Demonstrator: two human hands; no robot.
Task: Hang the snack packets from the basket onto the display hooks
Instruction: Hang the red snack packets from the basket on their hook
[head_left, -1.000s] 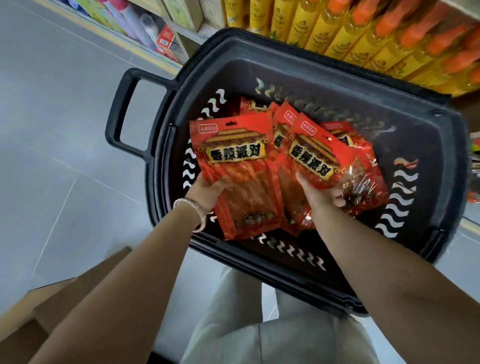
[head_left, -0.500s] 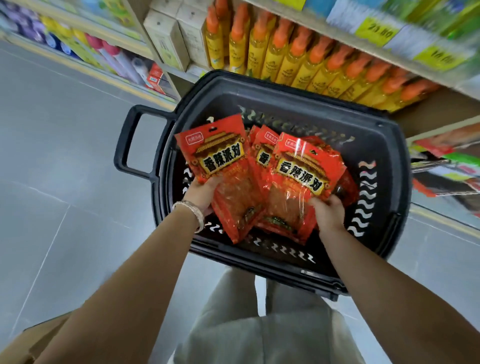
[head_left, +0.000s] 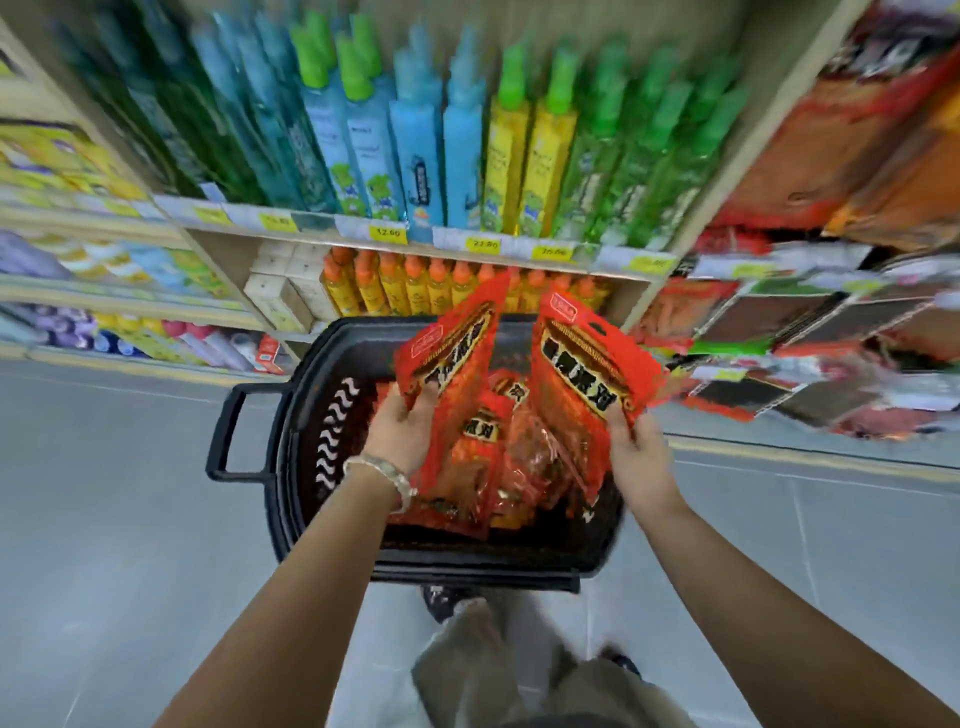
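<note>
the left hand (head_left: 402, 434) is closed on a red snack packet (head_left: 451, 374) near its lower part, and more red packets seem bunched in the same grip. the right hand (head_left: 631, 447) is closed on another red packet (head_left: 584, 358) by its lower corner. both packets stick up above the hands, over the black basket (head_left: 291, 467) that sits just under them. more red packets (head_left: 511, 457) lie in the basket between the two hands.

the step looks like lifting packets out to hang them. to do it well, keep each packet upright so the little hole at the top stays free. the hole on the right packet shows, up and away from the fingers. it may help to take one packet at a time, since a bunch can slip.

the basket rim is close under both wrists, so lift straight up first. the shelf of bottles (head_left: 447, 156) stands just past the packets, so do not push forward. off to the right of the right hand is a blurry wall of hanging packs (head_left: 810, 332); the hooks there cannot be made out. the floor on the left of the left hand is open.
</note>
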